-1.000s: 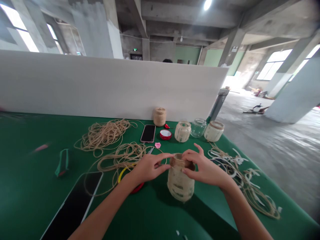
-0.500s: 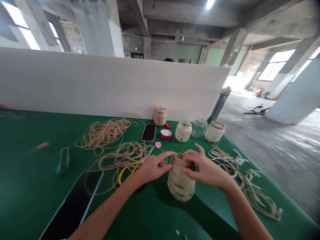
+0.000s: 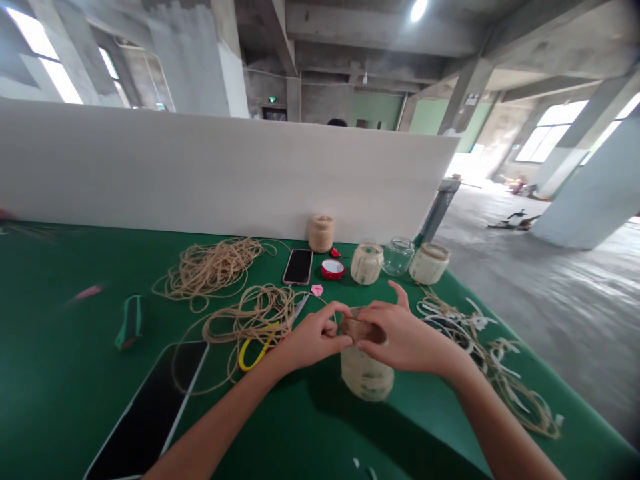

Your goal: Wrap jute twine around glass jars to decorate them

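Note:
A glass jar (image 3: 367,380) covered in a pale wrap stands on the green table in front of me, its neck wound with brown twine (image 3: 353,327). My left hand (image 3: 317,337) pinches at the left side of the neck, index finger on the rim and thumb just below. From the right, my right hand (image 3: 400,333) grips the rim, thumb at the front and fingers over the top. These fingers cover part of the twine and the opening. A loose twine strand runs from the coil (image 3: 250,313) toward my left hand.
Behind the jar stand a wrapped jar (image 3: 367,265), a clear jar (image 3: 399,259), another wrapped jar (image 3: 430,265), a twine spool (image 3: 321,235), red tape (image 3: 333,269) and a phone (image 3: 299,267). Yellow-handled scissors (image 3: 245,357) and a tablet-like slab (image 3: 150,407) lie left, twine scraps (image 3: 500,370) right.
Both hands have closed in around the jar's neck, the right sliding left across the opening. The jar has tilted or shifted slightly, its base moving a little to the right.

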`<state>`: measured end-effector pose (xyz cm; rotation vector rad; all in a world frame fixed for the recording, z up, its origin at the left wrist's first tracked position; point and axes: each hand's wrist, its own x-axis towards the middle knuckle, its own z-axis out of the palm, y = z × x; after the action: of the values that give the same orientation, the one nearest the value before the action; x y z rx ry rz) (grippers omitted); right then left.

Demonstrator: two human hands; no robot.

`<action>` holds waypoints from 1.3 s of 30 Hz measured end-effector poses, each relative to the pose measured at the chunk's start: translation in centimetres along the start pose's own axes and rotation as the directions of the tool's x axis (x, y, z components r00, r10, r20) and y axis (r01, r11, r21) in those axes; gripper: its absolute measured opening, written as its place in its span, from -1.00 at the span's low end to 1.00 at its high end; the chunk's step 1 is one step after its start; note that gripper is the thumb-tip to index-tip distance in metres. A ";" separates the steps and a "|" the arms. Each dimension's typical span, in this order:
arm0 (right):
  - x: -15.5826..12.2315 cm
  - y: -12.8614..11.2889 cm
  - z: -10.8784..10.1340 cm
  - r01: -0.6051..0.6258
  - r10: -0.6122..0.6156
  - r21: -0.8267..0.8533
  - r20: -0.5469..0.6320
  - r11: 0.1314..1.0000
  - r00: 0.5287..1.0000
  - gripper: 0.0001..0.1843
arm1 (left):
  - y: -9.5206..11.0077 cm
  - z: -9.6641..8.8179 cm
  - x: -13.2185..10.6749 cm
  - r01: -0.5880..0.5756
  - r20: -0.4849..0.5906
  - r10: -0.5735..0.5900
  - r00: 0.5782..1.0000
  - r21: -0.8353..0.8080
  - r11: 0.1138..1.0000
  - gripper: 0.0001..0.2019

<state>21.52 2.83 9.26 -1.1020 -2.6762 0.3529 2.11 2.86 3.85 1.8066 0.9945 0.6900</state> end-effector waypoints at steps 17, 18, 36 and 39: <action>1.2 1.3 0.6 0.049 -0.087 0.253 0.140 0.966 0.986 -0.82 | 0.3 -3.0 -1.9 -0.117 0.016 0.119 0.993 0.363 0.924 -0.69; 1.1 1.5 0.6 0.052 -0.092 0.262 0.143 0.964 0.985 -0.81 | 0.3 -3.1 -1.9 -0.115 0.015 0.118 0.993 0.372 0.921 -0.68; 0.2 2.0 -0.9 0.054 -0.070 0.139 0.113 0.989 0.991 -0.62 | 0.5 -2.3 -1.7 -0.080 0.012 0.080 0.997 0.291 0.953 -0.71; -0.5 1.4 -1.5 -0.210 0.121 -0.189 -0.399 0.959 0.909 -0.54 | 0.8 -2.2 -1.9 -0.090 0.032 0.085 0.996 0.297 0.951 -0.76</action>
<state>23.23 3.66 10.17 -1.3138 -2.3184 -0.1419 -0.33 2.02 5.42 2.1268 1.0547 0.5990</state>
